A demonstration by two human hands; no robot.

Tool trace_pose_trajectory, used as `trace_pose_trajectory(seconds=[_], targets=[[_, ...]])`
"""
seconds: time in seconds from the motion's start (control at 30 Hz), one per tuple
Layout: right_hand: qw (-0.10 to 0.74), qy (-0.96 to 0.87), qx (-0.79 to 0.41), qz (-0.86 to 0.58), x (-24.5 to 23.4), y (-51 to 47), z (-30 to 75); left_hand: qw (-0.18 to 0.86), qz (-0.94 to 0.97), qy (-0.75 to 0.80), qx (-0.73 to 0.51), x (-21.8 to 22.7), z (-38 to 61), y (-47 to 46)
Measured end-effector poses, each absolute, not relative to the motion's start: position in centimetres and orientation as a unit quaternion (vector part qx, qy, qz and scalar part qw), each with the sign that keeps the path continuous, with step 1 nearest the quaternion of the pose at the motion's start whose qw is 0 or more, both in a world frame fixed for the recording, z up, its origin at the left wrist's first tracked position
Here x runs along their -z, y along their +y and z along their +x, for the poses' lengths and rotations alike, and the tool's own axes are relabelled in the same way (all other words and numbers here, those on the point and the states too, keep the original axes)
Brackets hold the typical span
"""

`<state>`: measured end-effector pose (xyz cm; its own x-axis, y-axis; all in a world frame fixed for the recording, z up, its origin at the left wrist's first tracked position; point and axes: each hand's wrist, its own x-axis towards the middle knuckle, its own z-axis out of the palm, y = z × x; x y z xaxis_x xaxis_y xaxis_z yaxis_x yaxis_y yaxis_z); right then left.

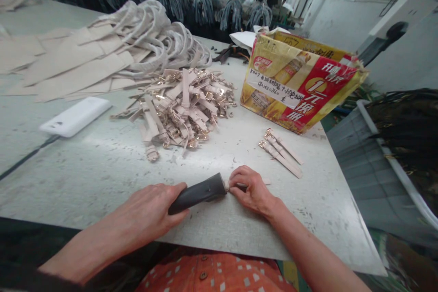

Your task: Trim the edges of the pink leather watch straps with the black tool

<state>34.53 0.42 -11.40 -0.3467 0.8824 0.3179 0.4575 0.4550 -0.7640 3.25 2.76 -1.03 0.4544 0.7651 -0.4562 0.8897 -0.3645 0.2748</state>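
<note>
My left hand (150, 212) is closed round the handle end of a dark grey tool (200, 192) that lies on the grey table (102, 169). My right hand (249, 189) is closed on a small beige strap (265, 182), pressing it to the table at the tool's tip. Three finished beige straps with gold buckles (281, 151) lie side by side just beyond my right hand. A heap of several beige buckled straps (181, 105) sits in the middle of the table.
A yellow and red cardboard box (301, 84) stands at the back right. A white phone (75, 116) with a cable lies at the left. Beige bag panels and handles (112, 50) are piled at the back left. A grey crate (369, 164) stands off the right edge.
</note>
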Motion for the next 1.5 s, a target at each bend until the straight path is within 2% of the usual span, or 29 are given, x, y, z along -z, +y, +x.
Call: trace_pose_trajectory(seconds=[0.17,0.47,0.57,0.7,0.83,1.13,1.5], targets=[[0.313,-0.769,-0.344,-0.438,10.6,1.0,34.3,0.273,0.815,0.502,0.094,1.8,2.7,3.2],[0.39,-0.65,-0.485,-0.436,8.6,0.3,34.2,0.274,0.806,0.514,0.105,0.5,3.6,3.2],[0.401,-0.665,-0.437,-0.454,8.8,-0.4,34.7,0.281,0.802,0.517,0.102,0.5,3.5,3.2],[0.361,-0.718,-0.331,-0.494,10.4,-0.9,35.0,0.274,0.802,0.514,0.132,0.3,3.4,3.3],[0.367,-0.735,-0.293,-0.489,11.6,-0.7,34.7,0.268,0.802,0.511,0.157,0.0,3.5,3.5],[0.388,-0.736,-0.287,-0.475,11.4,-0.3,34.7,0.241,0.827,0.493,0.122,1.4,3.5,3.3],[0.356,-0.728,-0.329,-0.484,11.1,-0.4,35.1,0.256,0.815,0.503,0.129,0.3,3.2,4.3]])
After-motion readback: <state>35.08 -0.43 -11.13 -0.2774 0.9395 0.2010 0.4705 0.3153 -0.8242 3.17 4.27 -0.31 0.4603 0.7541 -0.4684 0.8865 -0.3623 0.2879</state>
